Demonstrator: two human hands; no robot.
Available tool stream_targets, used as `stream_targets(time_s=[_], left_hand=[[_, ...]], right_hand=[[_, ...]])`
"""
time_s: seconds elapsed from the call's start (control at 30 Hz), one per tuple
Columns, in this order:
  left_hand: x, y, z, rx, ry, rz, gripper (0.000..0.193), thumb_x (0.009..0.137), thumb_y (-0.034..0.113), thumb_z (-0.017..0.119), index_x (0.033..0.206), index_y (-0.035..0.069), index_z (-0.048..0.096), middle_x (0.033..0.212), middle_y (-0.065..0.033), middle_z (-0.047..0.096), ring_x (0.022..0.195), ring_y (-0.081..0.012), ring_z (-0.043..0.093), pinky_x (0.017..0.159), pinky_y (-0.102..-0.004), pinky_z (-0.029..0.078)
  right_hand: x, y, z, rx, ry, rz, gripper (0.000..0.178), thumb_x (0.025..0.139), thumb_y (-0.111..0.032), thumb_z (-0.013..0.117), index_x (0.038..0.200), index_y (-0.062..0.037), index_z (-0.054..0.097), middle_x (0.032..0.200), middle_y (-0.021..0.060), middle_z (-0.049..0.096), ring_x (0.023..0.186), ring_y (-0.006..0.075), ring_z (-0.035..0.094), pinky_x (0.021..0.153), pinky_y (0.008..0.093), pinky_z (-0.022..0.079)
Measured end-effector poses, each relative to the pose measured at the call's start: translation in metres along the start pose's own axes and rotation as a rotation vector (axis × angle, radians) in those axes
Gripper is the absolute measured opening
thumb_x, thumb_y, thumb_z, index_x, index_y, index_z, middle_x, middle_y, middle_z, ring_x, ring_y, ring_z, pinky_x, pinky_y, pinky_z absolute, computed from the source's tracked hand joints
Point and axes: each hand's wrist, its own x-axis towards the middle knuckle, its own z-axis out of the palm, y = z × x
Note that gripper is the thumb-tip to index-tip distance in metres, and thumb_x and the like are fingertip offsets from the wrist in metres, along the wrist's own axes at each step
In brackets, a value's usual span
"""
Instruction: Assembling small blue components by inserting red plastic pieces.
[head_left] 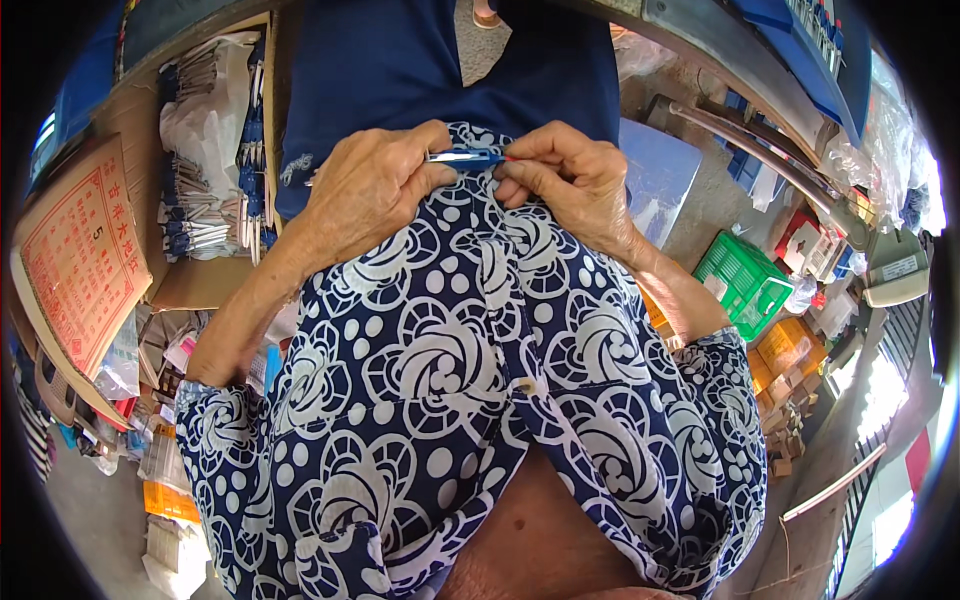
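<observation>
A slim blue and white pen (480, 157) lies level between my two hands, above my lap in dark blue trousers (370, 80). My left hand (375, 180) pinches the pen's left end between thumb and forefinger. At the other end, where a bit of red shows, the thumb and fingers of my right hand (575, 172) are closed on it. The fingertips hide both ends in part.
On the left an open cardboard box (185, 288) holds many similar pens (195, 215) and clear plastic; its printed flap (85, 265) sticks outward. A green plastic basket (738, 285) stands at right. A blue tray (810, 55) with pens is at upper right.
</observation>
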Motion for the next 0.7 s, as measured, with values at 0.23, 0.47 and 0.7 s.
stream_targets(time_s=[0.23, 0.47, 0.7], left_hand=[[0.001, -0.004, 0.004, 0.039, 0.04, 0.07, 0.015, 0.077, 0.012, 0.058, 0.082, 0.001, 0.051, 0.056, -0.0145, 0.053, 0.052, -0.0314, 0.053, 0.049, -0.039, 0.039], [0.004, -0.005, 0.007, 0.058, 0.065, 0.12, 0.013, 0.075, 0.01, 0.059, 0.08, 0.002, 0.05, 0.056, -0.0139, 0.054, 0.053, -0.0312, 0.054, 0.048, -0.0386, 0.039], [0.013, -0.004, 0.005, 0.03, 0.074, 0.111, 0.012, 0.077, 0.012, 0.057, 0.077, 0.002, 0.049, 0.058, -0.0137, 0.054, 0.053, -0.0303, 0.054, 0.048, -0.0381, 0.039]], right_hand=[[0.002, -0.002, 0.003, -0.018, 0.009, 0.068, 0.007, 0.081, 0.004, 0.055, 0.087, 0.0063, 0.055, 0.074, 0.0116, 0.062, 0.064, 0.012, 0.061, 0.058, 0.0204, 0.052], [0.005, -0.001, 0.005, 0.095, 0.0, 0.126, 0.009, 0.081, 0.004, 0.054, 0.09, 0.0057, 0.052, 0.074, 0.0123, 0.061, 0.065, 0.013, 0.061, 0.057, 0.0213, 0.052], [0.012, 0.001, 0.004, 0.182, 0.027, 0.131, 0.013, 0.081, 0.004, 0.054, 0.093, 0.0054, 0.05, 0.074, 0.013, 0.061, 0.065, 0.0147, 0.062, 0.057, 0.0217, 0.052]])
